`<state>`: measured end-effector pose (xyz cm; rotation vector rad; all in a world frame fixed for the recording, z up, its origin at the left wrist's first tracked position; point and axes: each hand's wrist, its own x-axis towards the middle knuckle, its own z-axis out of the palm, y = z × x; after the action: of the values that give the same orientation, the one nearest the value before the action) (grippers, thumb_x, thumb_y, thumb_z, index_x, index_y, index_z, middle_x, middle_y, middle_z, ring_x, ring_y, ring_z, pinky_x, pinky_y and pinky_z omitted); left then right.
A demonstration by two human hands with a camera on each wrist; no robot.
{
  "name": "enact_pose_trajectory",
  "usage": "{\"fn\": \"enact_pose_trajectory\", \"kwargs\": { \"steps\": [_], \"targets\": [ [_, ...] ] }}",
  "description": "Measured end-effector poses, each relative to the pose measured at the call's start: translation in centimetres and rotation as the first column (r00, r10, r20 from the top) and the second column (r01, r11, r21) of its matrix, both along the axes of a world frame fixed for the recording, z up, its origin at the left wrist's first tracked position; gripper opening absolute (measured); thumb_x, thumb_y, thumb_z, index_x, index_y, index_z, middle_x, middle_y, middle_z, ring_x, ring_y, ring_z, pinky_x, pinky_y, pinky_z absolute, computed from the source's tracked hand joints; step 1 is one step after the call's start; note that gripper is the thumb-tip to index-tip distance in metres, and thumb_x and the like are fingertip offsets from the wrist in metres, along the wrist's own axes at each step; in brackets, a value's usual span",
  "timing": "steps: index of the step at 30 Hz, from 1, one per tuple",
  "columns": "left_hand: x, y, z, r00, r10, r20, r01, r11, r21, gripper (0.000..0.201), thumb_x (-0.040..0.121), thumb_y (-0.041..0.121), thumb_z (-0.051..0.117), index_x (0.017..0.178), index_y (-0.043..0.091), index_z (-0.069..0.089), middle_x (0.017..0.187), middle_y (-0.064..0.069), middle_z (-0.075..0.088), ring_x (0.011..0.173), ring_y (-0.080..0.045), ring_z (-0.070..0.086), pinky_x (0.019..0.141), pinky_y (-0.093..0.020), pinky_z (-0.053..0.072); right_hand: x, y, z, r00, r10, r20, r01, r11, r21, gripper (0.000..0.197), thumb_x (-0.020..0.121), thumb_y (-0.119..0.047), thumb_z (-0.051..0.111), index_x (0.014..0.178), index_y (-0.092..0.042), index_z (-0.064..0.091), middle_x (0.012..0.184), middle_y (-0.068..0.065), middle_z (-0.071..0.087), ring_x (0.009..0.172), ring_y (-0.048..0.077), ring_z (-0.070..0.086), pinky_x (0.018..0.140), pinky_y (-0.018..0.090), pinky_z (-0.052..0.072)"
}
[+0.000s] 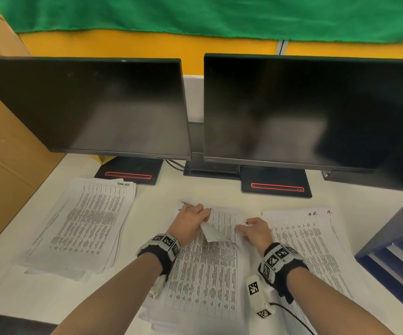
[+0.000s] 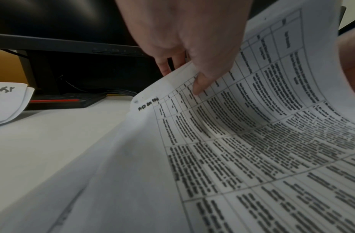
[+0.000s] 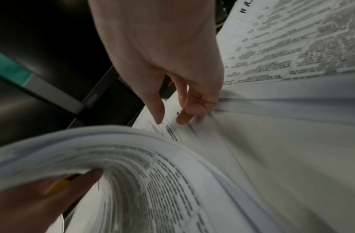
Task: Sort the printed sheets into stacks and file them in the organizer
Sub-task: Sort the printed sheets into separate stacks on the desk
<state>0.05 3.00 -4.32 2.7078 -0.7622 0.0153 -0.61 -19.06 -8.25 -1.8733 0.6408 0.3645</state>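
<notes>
Three stacks of printed table sheets lie on the white desk: a left stack [image 1: 82, 226], a middle stack [image 1: 202, 274] and a right stack [image 1: 309, 243] marked "HR" at its top. My left hand [image 1: 201, 220] grips the far end of the middle stack's top sheets [image 1: 211, 232] and curls them up and back. In the left wrist view my thumb [image 2: 200, 85] presses on the printed side of that curled bundle [image 2: 272, 78]. My right hand [image 1: 246, 229] touches the uncovered sheet near its far right corner with its fingertips [image 3: 182, 118]. The dark blue organizer [image 1: 389, 233] stands at the right.
Two dark monitors [image 1: 86, 105] [image 1: 316, 110] stand close behind the stacks, their bases [image 1: 127, 174] [image 1: 276, 186] on the desk. A cardboard box [image 1: 2, 153] borders the desk's left side. A black cable [image 1: 292, 315] trails from my right wrist.
</notes>
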Motion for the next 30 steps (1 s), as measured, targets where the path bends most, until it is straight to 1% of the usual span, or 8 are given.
{"fn": "enact_pose_trajectory", "kwargs": {
  "steps": [6,11,15,18,22,25,28,30],
  "targets": [
    [-0.1,0.3,-0.2,1.0,0.013,0.003,-0.013,1.0,0.013,0.015,0.079,-0.001,0.059,0.085,0.013,0.055,0.085,-0.004,0.057,0.072,-0.022,0.052,0.076,-0.034,0.041,0.2,0.5,0.9,0.991,0.09,0.101,-0.094,0.995,0.029,0.013,0.075,-0.015,0.075,0.07,-0.012,0.063,0.075,0.002,0.062,0.075,0.017,0.056,0.076,0.034,0.048],
    [0.3,0.4,-0.5,0.999,0.022,0.038,-0.025,0.997,0.071,0.017,0.077,0.006,0.061,0.089,0.016,0.055,0.118,-0.007,0.055,0.103,-0.025,0.052,0.087,-0.039,0.043,-1.7,0.6,3.2,0.911,0.352,0.214,-0.362,0.932,0.011,0.023,0.076,-0.006,0.073,0.061,-0.02,0.063,0.095,0.005,0.069,0.084,0.015,0.06,0.088,0.031,0.047],
    [0.0,0.3,-0.5,1.0,-0.011,0.021,0.009,0.997,0.075,0.02,0.068,0.0,0.06,0.08,0.016,0.054,0.085,-0.002,0.063,0.086,-0.025,0.058,0.08,-0.038,0.043,-2.7,0.0,4.3,0.867,0.468,0.169,-0.488,0.866,0.107,0.011,0.074,-0.018,0.077,0.067,-0.02,0.069,0.104,-0.007,0.067,0.096,0.013,0.061,0.089,0.029,0.043],
    [-0.3,0.5,-0.4,1.0,0.001,0.009,-0.001,0.999,0.047,0.02,0.07,-0.004,0.06,0.077,0.014,0.053,0.073,-0.004,0.061,0.073,-0.026,0.057,0.072,-0.036,0.044,-2.4,-0.8,4.6,0.923,0.303,0.236,-0.33,0.94,0.082,0.012,0.078,-0.024,0.073,0.083,-0.014,0.07,0.089,0.004,0.07,0.078,0.016,0.063,0.068,0.023,0.045],
    [-0.1,0.7,0.1,1.0,0.01,-0.008,-0.01,1.0,0.002,0.017,0.08,-0.003,0.053,0.085,0.013,0.052,0.079,-0.005,0.06,0.075,-0.023,0.052,0.074,-0.031,0.037,-1.1,-1.8,3.0,0.958,0.202,0.204,-0.123,0.931,-0.344,0.02,0.079,-0.018,0.069,0.096,-0.016,0.059,0.087,0.006,0.06,0.078,0.022,0.058,0.067,0.027,0.042],
    [0.0,0.6,0.2,1.0,0.027,-0.014,-0.027,0.999,-0.035,0.024,0.082,-0.006,0.046,0.096,0.014,0.046,0.08,-0.004,0.059,0.074,-0.019,0.044,0.074,-0.028,0.034,-1.0,-1.1,2.9,0.947,0.285,0.145,-0.211,0.898,-0.386,0.011,0.079,-0.019,0.07,0.078,-0.013,0.061,0.08,0.002,0.051,0.076,0.022,0.054,0.065,0.027,0.038],
    [0.1,0.7,0.2,0.999,0.03,-0.014,-0.03,0.999,-0.037,0.033,0.085,-0.005,0.049,0.111,0.016,0.048,0.092,0.0,0.061,0.085,-0.018,0.051,0.084,-0.029,0.039,-1.5,-0.8,3.3,0.914,0.291,0.282,-0.189,0.921,-0.339,0.03,0.081,-0.015,0.069,0.062,-0.018,0.045,0.067,-0.001,0.047,0.063,0.016,0.045,0.057,0.028,0.035],
    [0.3,0.8,0.1,1.0,-0.018,-0.003,0.018,1.0,0.008,0.029,0.084,-0.004,0.052,0.103,0.017,0.055,0.093,0.0,0.061,0.085,-0.018,0.054,0.086,-0.032,0.042,-1.9,-0.7,3.6,0.901,0.262,0.346,-0.161,0.942,-0.294,0.031,0.083,-0.015,0.066,0.064,-0.015,0.042,0.061,0.0,0.045,0.057,0.015,0.038,0.056,0.029,0.033]
  ]
}}
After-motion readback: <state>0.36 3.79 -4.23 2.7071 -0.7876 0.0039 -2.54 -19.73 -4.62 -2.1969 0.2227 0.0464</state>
